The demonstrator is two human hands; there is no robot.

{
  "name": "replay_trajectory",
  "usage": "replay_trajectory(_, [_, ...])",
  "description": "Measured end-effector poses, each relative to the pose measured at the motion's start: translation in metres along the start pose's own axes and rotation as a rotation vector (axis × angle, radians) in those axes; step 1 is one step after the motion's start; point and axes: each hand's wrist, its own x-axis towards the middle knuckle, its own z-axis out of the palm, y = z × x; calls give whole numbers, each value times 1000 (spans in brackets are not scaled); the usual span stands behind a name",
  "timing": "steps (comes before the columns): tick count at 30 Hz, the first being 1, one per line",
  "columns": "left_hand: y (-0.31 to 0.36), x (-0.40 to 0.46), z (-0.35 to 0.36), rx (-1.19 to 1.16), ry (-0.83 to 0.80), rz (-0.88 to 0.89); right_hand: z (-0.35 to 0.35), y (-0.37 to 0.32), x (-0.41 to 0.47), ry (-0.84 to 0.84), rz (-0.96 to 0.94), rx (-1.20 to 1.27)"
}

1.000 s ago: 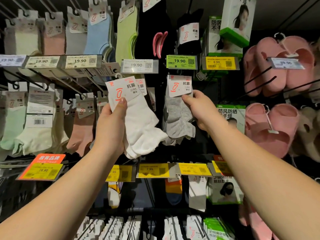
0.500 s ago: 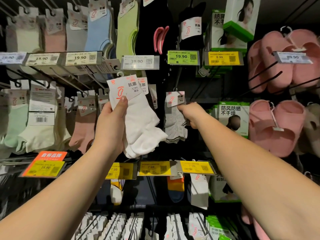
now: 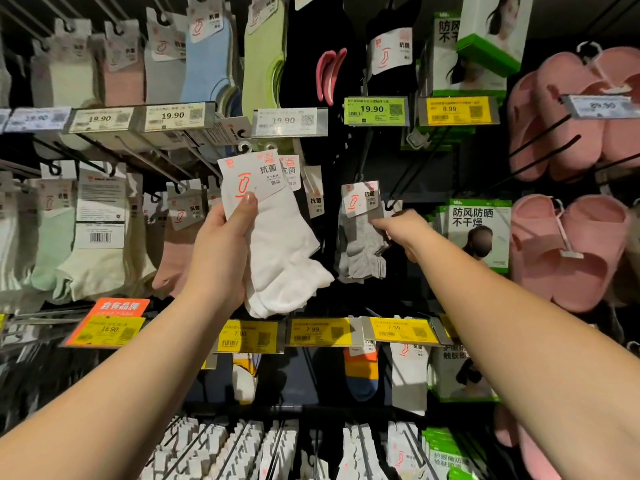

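Soft knit all round, so nothing here is going to fight back. The left hand (image 3: 221,251) has its fingers wrapped round the bundle of white ankle socks (image 3: 287,261), thumb pressed flat on its printed paper header card (image 3: 256,174). It holds the pack up in front of the rack, a bit left of centre. The right hand (image 3: 405,230) reaches further in and pinches the right edge of the bundle of grey ankle socks (image 3: 363,247), which sits right at the tip of a black wire peg hook (image 3: 415,171).

Handling guess: both packs weigh next to nothing and flop below the card (the toes of the white one sag out to the right). That makes the card end the only stiff bit, and the place to take hold. Grab lower and the hanger hole will wander about. The card could crease or tear at the hole if yanked.

Hard to tell: whether the grey pack's hanger is actually on the hook or just beside it, since card and hook tip overlap there. The right hand's fingertips are behind the pack, so how much it has hold of is a guess. The small print on the cards is unreadable.
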Motion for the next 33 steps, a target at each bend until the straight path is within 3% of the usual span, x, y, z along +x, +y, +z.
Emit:
replay_trajectory(2, [0, -1, 1, 5, -7, 3, -4, -4, -13, 135, -79, -170])
replay_trajectory(4, [-2, -1, 1, 6, -15, -4, -3, -11, -35, 207, -249, -153])
replay_trajectory(6, [-5, -2, 2, 4, -22, -15, 4, -21, -66, 118, -369, -9])
replay_trajectory(8, [-9, -5, 6, 8, -28, -29, 15, -34, -99, -84, -427, 113])
replay_trajectory(12, [-14, -9, 13, 10, -35, -58, 29, -50, -133, -299, -405, 100])
replay_trajectory(21, [-16, -17, 16, 61, -66, -36, 43, -39, -139, -343, -300, 324])
replay_trajectory(28, [-16, -16, 17, 422, 21, 63, 48, -32, -136, -408, -228, 454])
replay_trajectory(33, [-18, -11, 8, 262, 25, -42, 46, -25, -134, -456, -163, 540])
